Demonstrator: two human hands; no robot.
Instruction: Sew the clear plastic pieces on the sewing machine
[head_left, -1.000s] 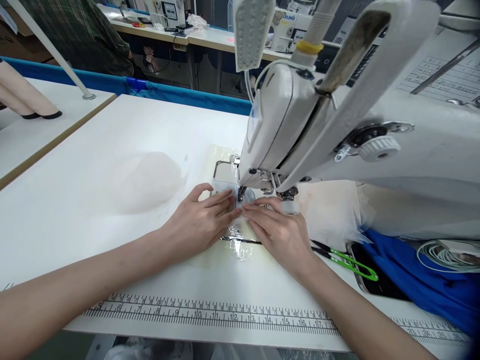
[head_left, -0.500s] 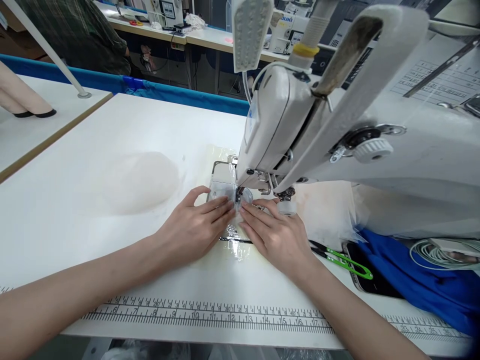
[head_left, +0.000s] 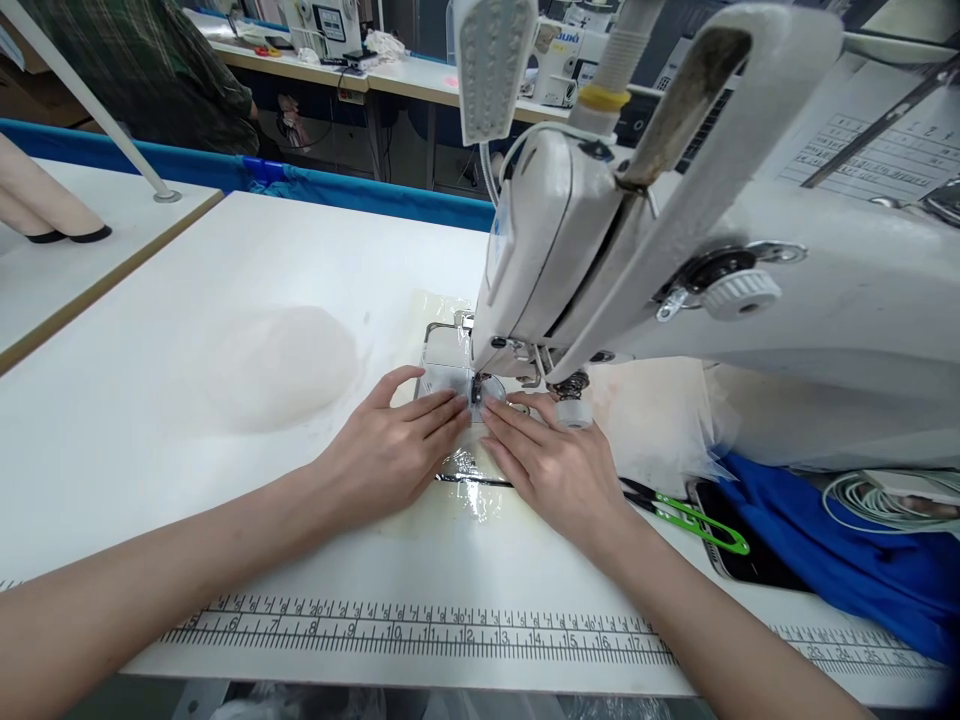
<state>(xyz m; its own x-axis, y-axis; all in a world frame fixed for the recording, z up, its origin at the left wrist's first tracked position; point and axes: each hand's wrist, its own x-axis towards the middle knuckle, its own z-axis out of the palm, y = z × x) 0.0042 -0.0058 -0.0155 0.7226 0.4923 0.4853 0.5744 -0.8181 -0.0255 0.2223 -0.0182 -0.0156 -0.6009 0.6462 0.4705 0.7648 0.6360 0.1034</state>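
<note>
My left hand (head_left: 394,440) lies palm down just left of the presser foot (head_left: 477,388) of a white sewing machine (head_left: 540,230). Its fingers are stretched out, their tips on a small translucent piece (head_left: 448,382) over the metal plate; whether that is sheer fabric is hard to tell. Opposite, my right hand (head_left: 559,465) rests flat with fingers extended, tips close to the foot's right side. Its thumb and index are near the machine's white knob (head_left: 574,413). The fingertips of both hands nearly meet in front of the needle. What lies under the fingers is hidden.
Round sheer fabric (head_left: 292,365) lies left; more sheer fabric (head_left: 652,410) is under the machine arm. Green-handled thread snips (head_left: 701,522), a phone (head_left: 750,560), blue cloth (head_left: 847,560) and a coiled cable (head_left: 885,500) are right. A printed ruler (head_left: 427,635) runs along the front edge.
The view has shifted very slightly. Both hands keep their places beside the presser foot, with no clear movement of the things around them.
</note>
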